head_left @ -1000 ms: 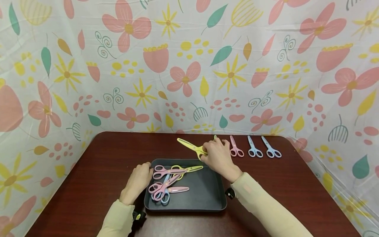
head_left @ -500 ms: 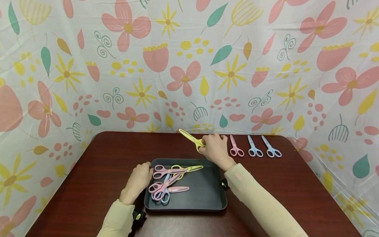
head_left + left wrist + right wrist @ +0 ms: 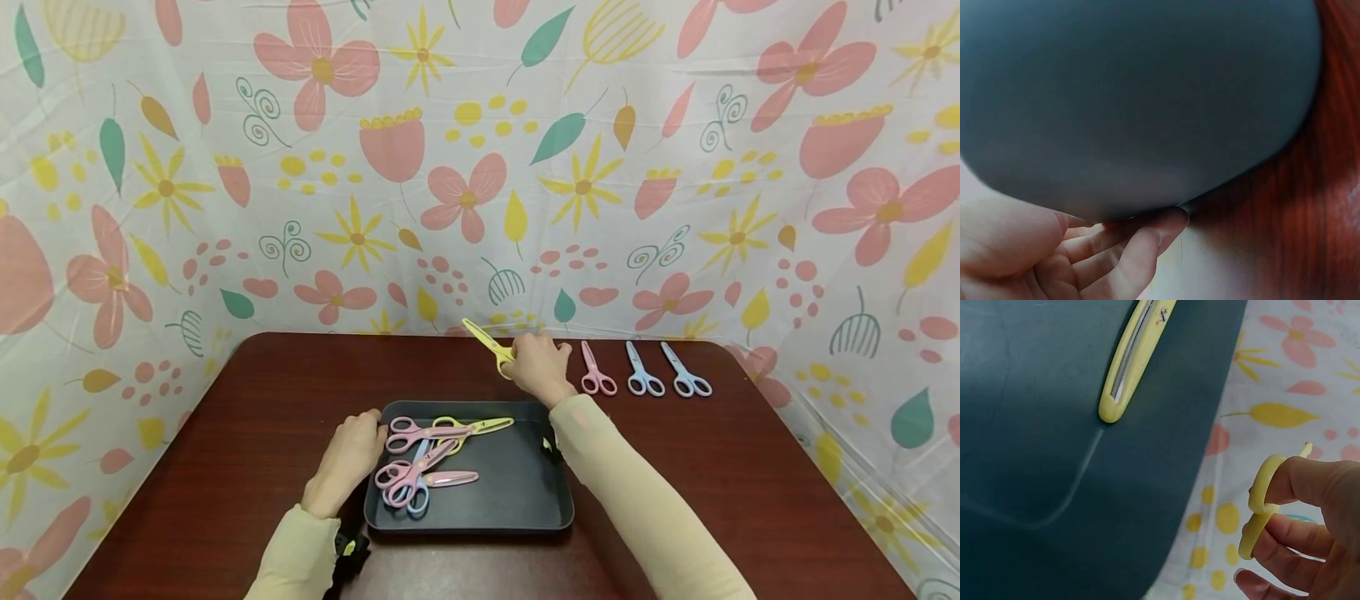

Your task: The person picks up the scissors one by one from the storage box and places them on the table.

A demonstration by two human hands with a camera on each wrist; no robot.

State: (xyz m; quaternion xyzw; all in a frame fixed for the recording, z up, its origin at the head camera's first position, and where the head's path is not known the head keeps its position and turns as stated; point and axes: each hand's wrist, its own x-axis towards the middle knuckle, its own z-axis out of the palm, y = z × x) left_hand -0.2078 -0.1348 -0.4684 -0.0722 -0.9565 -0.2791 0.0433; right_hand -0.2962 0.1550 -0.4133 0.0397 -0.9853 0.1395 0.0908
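Observation:
In the head view my right hand [image 3: 538,364] holds yellow scissors [image 3: 489,344] by the handles, above the far part of the table. Their blades point up and to the left. The right wrist view shows fingers through the yellow handle loops [image 3: 1265,487]. My left hand [image 3: 351,454] grips the left rim of the dark grey tray [image 3: 517,529], and in the left wrist view its bent fingers [image 3: 1141,256] meet the tray's outer wall [image 3: 1147,112]. Inside the tray's left half lie pink scissors [image 3: 408,483], yellow scissors [image 3: 487,426] and blue scissors [image 3: 417,500], overlapping.
Right of my right hand, pink scissors [image 3: 597,371] and two blue scissors [image 3: 643,369] lie in a row near the back of the brown table [image 3: 247,450]. A flower-patterned cloth [image 3: 465,275] hangs behind the table.
My right hand has moved slightly left and away from me with the yellow scissors, whose blades have tilted upward. A yellow tip once visible behind that hand is out of sight. The left hand stays put.

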